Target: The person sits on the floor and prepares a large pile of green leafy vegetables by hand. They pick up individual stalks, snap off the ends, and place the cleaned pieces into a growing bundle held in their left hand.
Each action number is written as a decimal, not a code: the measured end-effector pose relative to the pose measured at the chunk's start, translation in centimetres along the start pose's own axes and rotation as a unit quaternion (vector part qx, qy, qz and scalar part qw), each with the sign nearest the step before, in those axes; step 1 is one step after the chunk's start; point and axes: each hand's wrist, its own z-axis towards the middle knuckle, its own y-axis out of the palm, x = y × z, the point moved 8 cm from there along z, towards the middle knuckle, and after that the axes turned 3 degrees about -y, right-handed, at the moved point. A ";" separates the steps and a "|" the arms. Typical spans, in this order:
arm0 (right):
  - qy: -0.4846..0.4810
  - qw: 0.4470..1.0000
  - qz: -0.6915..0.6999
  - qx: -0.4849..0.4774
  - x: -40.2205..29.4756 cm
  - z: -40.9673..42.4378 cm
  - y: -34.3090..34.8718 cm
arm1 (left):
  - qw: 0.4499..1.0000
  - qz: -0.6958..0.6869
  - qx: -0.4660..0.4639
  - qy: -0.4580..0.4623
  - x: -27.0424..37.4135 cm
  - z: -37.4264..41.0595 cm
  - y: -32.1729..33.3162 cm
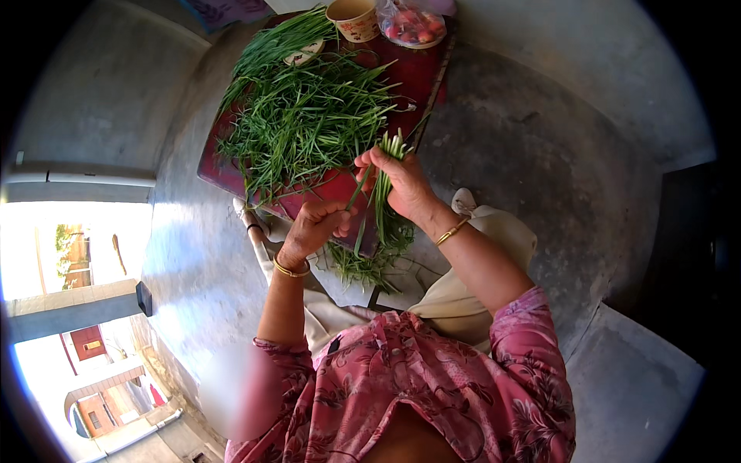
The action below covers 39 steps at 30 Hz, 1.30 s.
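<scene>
My right hand (399,179) is closed round a bunch of green leafy stalks (380,199), like garlic chives, with pale cut ends up and leaves hanging down over the table's near corner. To its left, my left hand (323,224) pinches the end of a single green blade that runs up towards the bunch. Beyond both hands a large loose heap of the same greens (307,127) covers much of the dark red table (341,202). At the far left, a neater pile of long greens (278,43) lies beside the heap, near a small round patterned lid (304,52).
A patterned paper tub (354,20) and a clear plastic bag of red fruit or vegetables (412,26) stand at the table's far edge. Green scraps (367,266) lie below the near corner, between my legs. A grey block or ledge (631,370) is at the lower right.
</scene>
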 end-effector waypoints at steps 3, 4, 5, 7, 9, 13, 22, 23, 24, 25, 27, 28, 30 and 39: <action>0.029 0.994 0.105 -0.003 -0.4 0.0 0.2 | 0.999 0.024 0.004 -0.024 -2.4 -1.9 -1.3; 0.027 0.992 0.121 -0.018 -0.6 0.1 0.3 | 0.999 0.029 0.006 -0.033 -3.1 -2.6 -1.8; 0.041 0.990 0.133 -0.026 -0.6 0.0 0.3 | 0.999 0.033 0.009 -0.042 -3.7 -3.4 -2.4; 0.070 0.985 0.155 -0.040 -0.9 -0.2 0.7 | 0.995 0.050 -0.014 -0.088 -4.6 -4.5 -2.9; 0.097 0.981 0.168 -0.028 -0.7 -0.3 0.7 | 0.982 0.104 -0.040 -0.151 -5.2 -5.3 -3.6; 0.117 0.984 0.131 -0.005 -0.5 -0.4 0.2 | 0.922 0.371 0.098 0.056 -1.2 -3.0 -6.8; 0.154 0.983 0.092 0.032 0.9 -0.5 -0.4 | 0.806 0.497 0.215 0.240 9.5 9.4 -3.5; 0.157 0.984 0.084 0.025 1.0 -0.4 -0.2 | 0.772 0.540 0.220 0.254 9.8 10.4 -3.1; 0.158 0.984 0.081 0.026 0.8 -0.4 -0.3 | 0.755 0.581 0.207 0.224 9.2 11.6 -2.9; 0.152 0.985 0.076 0.025 0.6 -0.3 -0.2 | 0.735 0.621 0.194 0.193 8.6 12.6 -2.8; 0.143 0.987 0.068 0.022 0.4 -0.2 -0.3 | 0.710 0.663 0.180 0.156 7.6 13.8 -2.9; 0.140 0.987 0.069 0.025 0.3 -0.2 -0.5 | 0.707 0.667 0.179 0.150 7.4 14.0 -3.1; 0.133 0.988 0.070 0.028 -0.1 0.1 -0.6 | 0.728 0.635 0.202 0.162 7.7 13.7 -4.2; 0.123 0.989 0.067 0.036 -0.3 0.6 0.1 | 0.932 0.079 0.315 0.160 15.7 8.0 -16.8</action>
